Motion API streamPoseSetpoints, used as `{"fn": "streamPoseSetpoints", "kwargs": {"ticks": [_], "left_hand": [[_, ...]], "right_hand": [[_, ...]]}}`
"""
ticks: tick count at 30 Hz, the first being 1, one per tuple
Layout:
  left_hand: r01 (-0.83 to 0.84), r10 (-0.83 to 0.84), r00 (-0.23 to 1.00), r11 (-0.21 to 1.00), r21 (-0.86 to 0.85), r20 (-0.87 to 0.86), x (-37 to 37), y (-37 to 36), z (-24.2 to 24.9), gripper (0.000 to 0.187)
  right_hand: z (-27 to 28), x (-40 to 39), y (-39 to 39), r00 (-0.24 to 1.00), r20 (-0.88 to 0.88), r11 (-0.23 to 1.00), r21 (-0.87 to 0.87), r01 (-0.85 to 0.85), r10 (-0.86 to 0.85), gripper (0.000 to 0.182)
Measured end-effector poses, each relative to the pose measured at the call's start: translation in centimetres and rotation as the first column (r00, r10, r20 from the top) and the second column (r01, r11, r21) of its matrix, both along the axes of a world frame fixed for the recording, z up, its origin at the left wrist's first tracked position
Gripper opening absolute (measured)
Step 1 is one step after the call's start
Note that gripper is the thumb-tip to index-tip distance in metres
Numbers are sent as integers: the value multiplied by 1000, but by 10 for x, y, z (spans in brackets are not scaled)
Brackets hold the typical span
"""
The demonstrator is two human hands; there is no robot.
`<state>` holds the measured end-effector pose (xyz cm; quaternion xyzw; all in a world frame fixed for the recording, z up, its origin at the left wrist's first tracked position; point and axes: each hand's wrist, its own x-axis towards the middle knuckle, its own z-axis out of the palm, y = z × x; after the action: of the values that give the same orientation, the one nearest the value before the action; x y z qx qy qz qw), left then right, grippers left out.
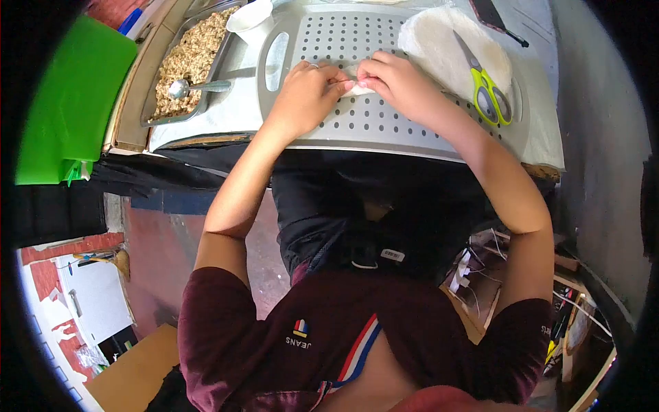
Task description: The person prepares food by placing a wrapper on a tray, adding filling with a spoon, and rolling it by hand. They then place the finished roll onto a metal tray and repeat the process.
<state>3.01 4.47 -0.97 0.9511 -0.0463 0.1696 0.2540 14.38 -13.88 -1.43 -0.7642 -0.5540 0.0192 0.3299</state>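
My left hand [309, 96] and my right hand [401, 86] meet over a grey perforated tray [412, 142]. Between their closed fingertips is a small piece of thin white wrapper [360, 90], mostly hidden by the fingers. To the right lies a pile of white round wrapper sheets [436, 41], with yellow-green scissors [483, 89] resting on it and on the tray. Left of the perforated tray, a metal pan holds a crumbly light-brown filling [193, 55]. A metal scoop [180, 88] lies on that filling, its handle over the pan's edge.
A white cup [251, 20] stands between the pan and the perforated tray. At the back right is a dark phone-like object [489, 14]. A large green panel [75, 96] is at the far left. Below right, cables hang around an open wooden box [473, 292].
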Motion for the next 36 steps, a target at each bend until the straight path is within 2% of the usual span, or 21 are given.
{"fn": "streamPoseSetpoints", "kwargs": {"ticks": [3,6,9,12,15,18,21,24,27,33,36], "left_hand": [[23,-32,998,987,-158,-58,4,5,-4,22],[19,-43,987,988,-154,-155,4,9,0,24],[-2,-30,983,984,-177,-182,5,9,4,23],[-74,35,974,983,-168,-223,6,7,11,22],[22,-21,1000,990,-136,7,11,12,-3,19],[-45,45,998,999,-10,51,9,10,-3,17],[-151,148,985,988,-30,-83,1,2,11,17],[-135,135,990,991,6,-39,-6,1,11,18],[-74,74,997,997,-30,-12,-8,4,7,19],[-76,49,971,991,111,233,-5,7,-2,14],[-56,60,986,998,-27,153,-8,-6,2,14]], "right_hand": [[2,-2,-7,997,30,997,48,-68,66,13],[4,0,-9,996,-22,995,28,-91,92,15],[1,3,-7,996,-41,997,26,-79,80,16],[1,5,-3,997,-70,999,-9,-37,37,15],[5,5,1,997,-77,998,-55,-2,-3,16],[3,10,6,997,-76,997,-80,21,-27,16],[3,12,11,990,-113,992,-104,67,-78,16],[2,11,15,980,-152,990,-76,122,-132,14],[-3,13,17,979,-150,990,-25,138,-140,14],[4,4,10,981,-111,987,8,163,-161,13],[2,7,8,983,-135,991,21,130,-126,15]]}}
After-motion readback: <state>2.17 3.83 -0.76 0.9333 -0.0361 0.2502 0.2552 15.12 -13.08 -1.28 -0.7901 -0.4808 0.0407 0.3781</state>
